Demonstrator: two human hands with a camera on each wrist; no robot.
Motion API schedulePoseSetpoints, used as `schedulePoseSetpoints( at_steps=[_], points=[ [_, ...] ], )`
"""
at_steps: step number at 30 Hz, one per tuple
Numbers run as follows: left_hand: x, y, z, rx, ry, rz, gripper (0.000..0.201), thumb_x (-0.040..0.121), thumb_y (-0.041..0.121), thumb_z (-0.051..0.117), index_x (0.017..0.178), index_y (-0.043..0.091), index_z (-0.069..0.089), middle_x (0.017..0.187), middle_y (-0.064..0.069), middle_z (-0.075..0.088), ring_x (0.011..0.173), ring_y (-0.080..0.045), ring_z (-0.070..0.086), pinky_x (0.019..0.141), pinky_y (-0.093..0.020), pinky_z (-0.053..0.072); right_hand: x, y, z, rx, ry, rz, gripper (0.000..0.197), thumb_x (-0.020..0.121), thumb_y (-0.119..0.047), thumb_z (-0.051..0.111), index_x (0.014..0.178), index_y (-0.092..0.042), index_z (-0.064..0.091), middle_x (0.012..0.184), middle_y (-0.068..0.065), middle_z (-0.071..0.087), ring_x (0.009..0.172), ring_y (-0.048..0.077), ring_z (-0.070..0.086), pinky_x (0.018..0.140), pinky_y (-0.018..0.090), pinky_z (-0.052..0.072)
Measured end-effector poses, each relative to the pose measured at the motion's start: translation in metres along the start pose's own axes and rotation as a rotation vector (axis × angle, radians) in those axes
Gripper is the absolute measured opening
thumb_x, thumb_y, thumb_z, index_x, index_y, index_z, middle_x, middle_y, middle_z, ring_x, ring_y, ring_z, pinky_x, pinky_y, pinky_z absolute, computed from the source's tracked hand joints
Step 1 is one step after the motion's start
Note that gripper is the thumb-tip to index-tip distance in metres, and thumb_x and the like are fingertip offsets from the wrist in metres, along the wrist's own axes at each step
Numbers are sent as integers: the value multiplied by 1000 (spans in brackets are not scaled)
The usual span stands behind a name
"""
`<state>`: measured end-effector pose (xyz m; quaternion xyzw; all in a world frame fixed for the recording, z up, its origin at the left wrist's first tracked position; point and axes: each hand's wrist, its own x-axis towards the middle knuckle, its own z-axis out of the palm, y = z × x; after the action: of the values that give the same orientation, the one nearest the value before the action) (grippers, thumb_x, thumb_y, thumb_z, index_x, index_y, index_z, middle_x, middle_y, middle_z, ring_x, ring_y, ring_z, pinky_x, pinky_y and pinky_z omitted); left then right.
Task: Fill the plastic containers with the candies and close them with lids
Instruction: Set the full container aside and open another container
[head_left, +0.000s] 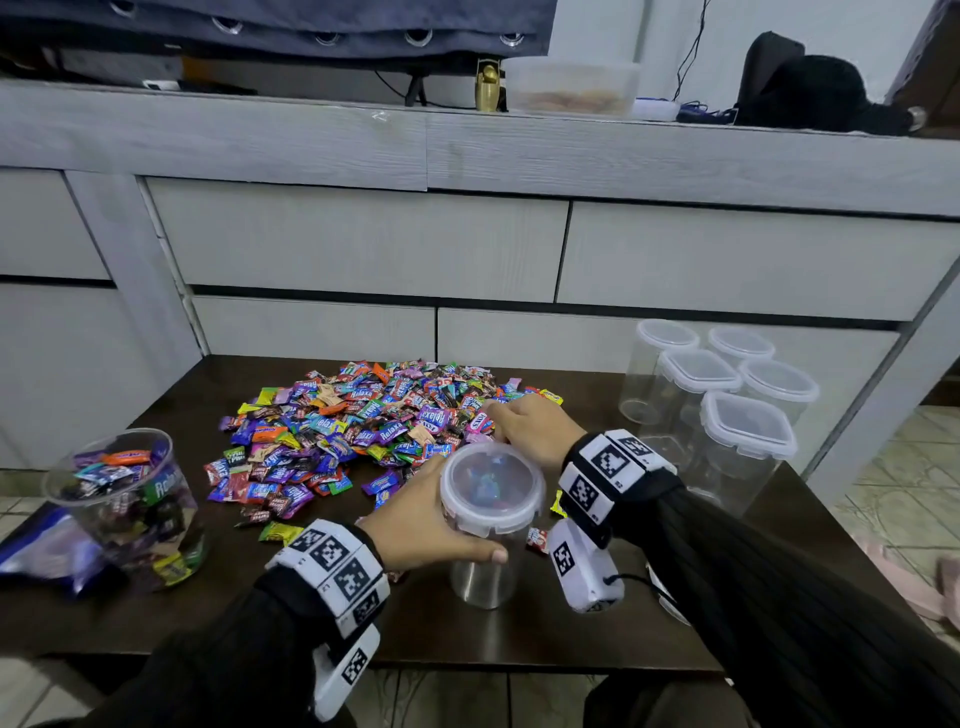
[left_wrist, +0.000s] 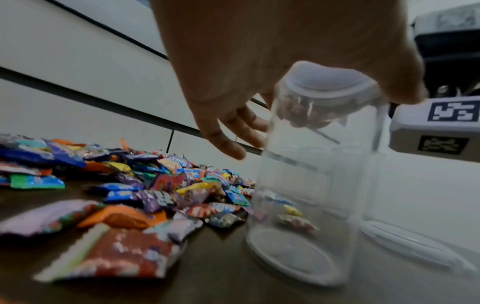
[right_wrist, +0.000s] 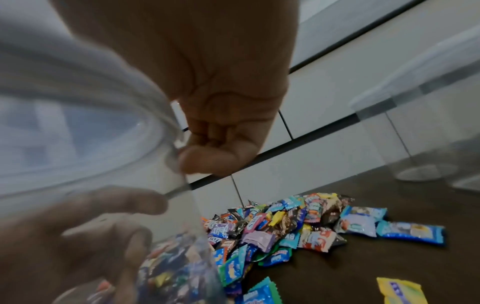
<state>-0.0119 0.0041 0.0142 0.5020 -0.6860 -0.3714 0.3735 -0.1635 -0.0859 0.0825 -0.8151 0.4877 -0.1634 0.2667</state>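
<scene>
— Nearest, front and centre: clear container (head_left: 483, 561) upright on the dark table (head_left: 519, 639), white lid (head_left: 492, 488) on top, few candies visible inside.
— Left hand (head_left: 426, 525)?
— Wrapped round the container just under the lid, thumb across the near side.
— Right hand (head_left: 535, 431)?
— Fingers curled, pinching the lid's far rim.
— Further out?
— Candy pile (head_left: 363, 431) spread behind, touching nothing held. Open tub (head_left: 124, 504) of candies far left. Five lidded empty containers (head_left: 727, 405) grouped far right.
</scene>
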Motion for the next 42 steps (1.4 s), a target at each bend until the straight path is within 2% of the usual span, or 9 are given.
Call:
schedulePoseSetpoints(
  at_steps=[6, 18, 20, 26, 29, 32, 36, 39, 42],
  points=[
    [-4, -8, 33, 105, 351, -68, 99, 44, 66, 84, 131, 45, 41, 121, 20, 53, 116, -2, 54, 99, -37, 48, -10, 9, 3, -174, -15, 166, 59, 99, -49, 31, 57, -10, 38, 63, 8, 42, 68, 25, 45, 61, 29, 31],
    [15, -4, 0, -98, -83, -22, 91, 53, 25, 94, 132, 26, 47, 129, 1, 61, 123, -12, 56, 107, -40, 43, 1, 7, 0, -231, -54, -145, 52, 99, -47, 38, 56, -16, 35, 59, 5, 40, 60, 22, 40, 59, 34, 29],
    [17, -3, 4, -86, -75, -5, 96, 52, 25, 95, 134, 19, 47, 130, -4, 59, 124, -15, 55, 109, -43, 41, 1, 5, -1, -247, -22, -175, 50, 99, -46, 36, 59, -16, 37, 61, 6, 44, 62, 24, 43, 58, 34, 30],
    [10, -12, 31, -80, 143, -128, 98, 38, 57, 92, 120, 45, 38, 122, 15, 60, 115, -3, 58, 103, -39, 47, -4, 12, 0, -241, 45, 73, 64, 98, -57, 26, 60, -9, 45, 68, 9, 50, 75, 30, 50, 64, 32, 31],
    [10, -15, 39, 23, 258, -198, 97, 37, 65, 88, 115, 42, 36, 113, 16, 61, 107, -7, 61, 94, -40, 52, -10, 17, 0, -271, 15, 187, 68, 97, -58, 25, 91, -1, 61, 100, 20, 61, 98, 34, 57, 73, 31, 34],
    [9, -14, 40, 20, 249, -167, 105, 36, 70, 87, 122, 42, 33, 116, 20, 60, 111, -4, 60, 96, -37, 51, -11, 20, 1, -228, 5, 208, 65, 96, -60, 27, 77, -5, 55, 83, 11, 58, 82, 28, 55, 70, 31, 35],
    [9, -9, 28, -96, 112, -80, 98, 42, 66, 88, 125, 50, 40, 121, 29, 60, 114, 10, 55, 96, -16, 46, -7, 20, 0, -162, -22, 175, 64, 96, -59, 28, 54, -12, 36, 59, 6, 40, 59, 23, 42, 61, 33, 29],
    [13, -7, 22, -143, 94, -71, 94, 44, 52, 92, 124, 42, 43, 124, 19, 60, 116, 6, 55, 99, -22, 46, -5, 21, -2, -106, -26, 156, 61, 93, -62, 33, 57, -14, 36, 61, 5, 39, 62, 22, 41, 57, 33, 29],
    [16, -5, 27, -157, 34, -32, 94, 51, 38, 91, 128, 38, 37, 131, 15, 54, 121, 9, 50, 96, -7, 39, -4, 26, -3, -70, 1, 200, 63, 94, -62, 31, 65, -10, 51, 73, 10, 53, 71, 25, 51, 66, 32, 36]
  ],
)
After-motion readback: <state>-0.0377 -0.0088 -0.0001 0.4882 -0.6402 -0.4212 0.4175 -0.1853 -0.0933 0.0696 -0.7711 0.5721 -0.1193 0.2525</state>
